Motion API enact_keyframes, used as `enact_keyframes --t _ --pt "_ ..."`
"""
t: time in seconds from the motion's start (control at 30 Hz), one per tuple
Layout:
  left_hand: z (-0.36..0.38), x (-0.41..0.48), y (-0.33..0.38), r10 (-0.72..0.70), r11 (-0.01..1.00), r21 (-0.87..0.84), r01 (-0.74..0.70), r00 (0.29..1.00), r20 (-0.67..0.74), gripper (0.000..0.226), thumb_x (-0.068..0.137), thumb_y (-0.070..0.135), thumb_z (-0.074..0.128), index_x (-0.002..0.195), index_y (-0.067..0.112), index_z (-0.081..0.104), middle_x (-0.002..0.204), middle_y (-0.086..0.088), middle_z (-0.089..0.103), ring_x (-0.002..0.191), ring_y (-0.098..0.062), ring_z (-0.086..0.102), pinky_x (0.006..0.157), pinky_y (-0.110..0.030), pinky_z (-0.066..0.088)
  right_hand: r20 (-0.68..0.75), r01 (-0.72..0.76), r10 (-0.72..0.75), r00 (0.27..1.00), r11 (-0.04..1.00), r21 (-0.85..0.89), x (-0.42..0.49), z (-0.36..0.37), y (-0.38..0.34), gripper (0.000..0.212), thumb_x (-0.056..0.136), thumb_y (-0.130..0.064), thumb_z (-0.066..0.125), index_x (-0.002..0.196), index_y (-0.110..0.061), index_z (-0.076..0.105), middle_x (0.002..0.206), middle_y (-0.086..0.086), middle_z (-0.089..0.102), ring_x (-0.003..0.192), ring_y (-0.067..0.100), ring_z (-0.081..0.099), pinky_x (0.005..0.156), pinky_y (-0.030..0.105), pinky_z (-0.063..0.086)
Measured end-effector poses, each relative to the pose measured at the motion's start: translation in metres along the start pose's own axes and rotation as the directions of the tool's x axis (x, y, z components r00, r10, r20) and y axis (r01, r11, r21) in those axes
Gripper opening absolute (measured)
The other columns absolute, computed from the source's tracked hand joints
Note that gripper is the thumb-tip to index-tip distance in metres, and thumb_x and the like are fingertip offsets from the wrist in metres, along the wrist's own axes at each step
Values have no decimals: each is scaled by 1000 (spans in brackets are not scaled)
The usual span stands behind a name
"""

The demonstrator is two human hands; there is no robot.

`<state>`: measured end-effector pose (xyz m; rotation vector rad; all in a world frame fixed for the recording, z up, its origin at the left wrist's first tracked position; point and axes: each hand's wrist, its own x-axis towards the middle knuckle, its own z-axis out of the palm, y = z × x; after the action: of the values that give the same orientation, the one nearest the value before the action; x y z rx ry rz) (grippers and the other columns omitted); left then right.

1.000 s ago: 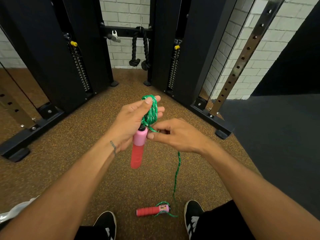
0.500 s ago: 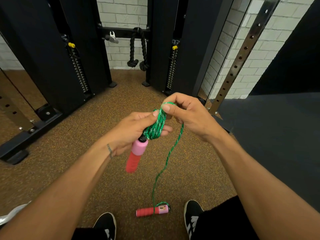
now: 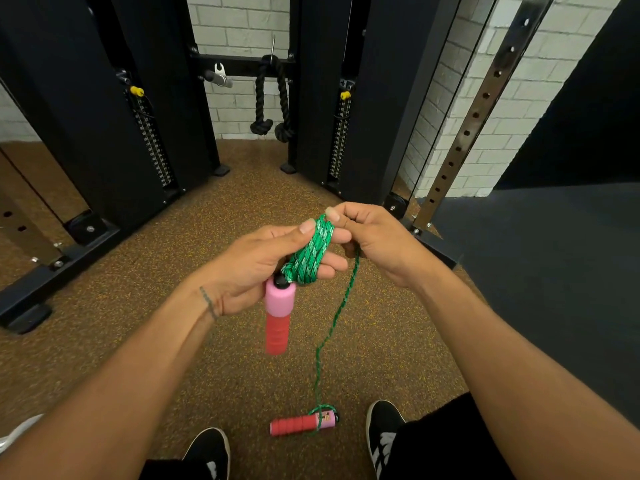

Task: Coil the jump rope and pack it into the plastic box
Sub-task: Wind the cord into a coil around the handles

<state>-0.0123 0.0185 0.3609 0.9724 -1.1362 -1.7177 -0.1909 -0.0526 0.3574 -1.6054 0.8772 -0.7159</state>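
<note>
A: Hands?
B: Left hand (image 3: 263, 268) thumb presses the green coil (image 3: 310, 252) onto its fingers, loops round them. One handle (image 3: 278, 317) hangs just below the coil. Right hand (image 3: 377, 244) pinches rope at the coil's top.
A: Rest of the rope?
B: Loose tail (image 3: 332, 327) drops from the coil to the second handle (image 3: 301, 424), on the floor well below.
A: Risks?
B: If the thumb eases, loops likely slide off. A fast pull could swing the floor handle and tangle it.
A: Box?
B: Not in view; nothing packed.
</note>
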Motion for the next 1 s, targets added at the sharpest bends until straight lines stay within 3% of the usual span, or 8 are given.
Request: enact_keyframes --t 0.1,0.2,0.33,0.43,0.53,0.67,0.8,1.0 --pt "2 -1 1 17 999 -51 -18 1000 -13 42 87 36 52 116 13 72 95 -13 77 76 -12 73 67 -22 56 45 -57 57 997 998 4 1 3 4 25 101 -21 54 85 -28 72 89 14 58 78 25 46 68 37 40" --pt "1 2 0 32 993 -113 -41 996 -80 45 86 35 54 122 10 66 100 -10 77 80 -13 73 64 -22 55 69 -120 118 991 993 20 0 8 8 29 105 -17 46 100 -29 72 84 6 62 63 13 48 58 25 40" --pt "-1 5 0 96 992 -72 -108 985 -143 39 90 37 51 119 19 70 108 -6 76 86 -9 72 71 -25 51 92 -219 223 970 974 -55 -2 11 9 23 105 -20 46 114 -21 67 73 -2 59 56 6 55 56 24 47" --pt "0 6 1 119 988 -71 -136 972 -204 39 94 36 48 122 16 67 114 -6 75 89 -9 72 71 -26 52 128 -251 256 958 967 -51 -4 15 9 18 103 -27 49 101 -23 66 74 0 61 60 11 60 61 29 49" --pt "0 9 1 119 986 -80 -146 952 -283 37 100 35 45 123 15 66 114 -5 75 90 -8 72 66 -24 52 120 -230 247 962 963 -140 -5 17 10 20 103 -29 52 96 -26 70 76 1 62 64 12 63 62 30 51" --pt "-3 12 1 94 990 -69 -127 927 -364 37 100 38 47 121 15 67 113 -5 75 97 -10 72 61 -23 56 177 -149 217 960 931 -333 -8 22 11 23 102 -32 53 107 -20 72 73 -3 63 62 6 63 65 27 54" --pt "-9 15 -5 88 994 -21 -104 920 -383 35 99 36 50 119 14 68 114 -6 75 109 -17 70 83 -31 59 217 -62 175 960 893 -446 -10 22 7 23 100 -35 56 102 -18 72 75 -3 61 61 4 60 63 25 53" --pt "-11 16 -5 75 990 -79 -115 919 -388 35 100 33 50 120 11 67 115 -9 74 110 -17 69 90 -34 56 246 29 116 962 855 -517 -13 19 4 30 99 -37 58 93 -9 66 77 5 66 62 6 63 64 27 54"
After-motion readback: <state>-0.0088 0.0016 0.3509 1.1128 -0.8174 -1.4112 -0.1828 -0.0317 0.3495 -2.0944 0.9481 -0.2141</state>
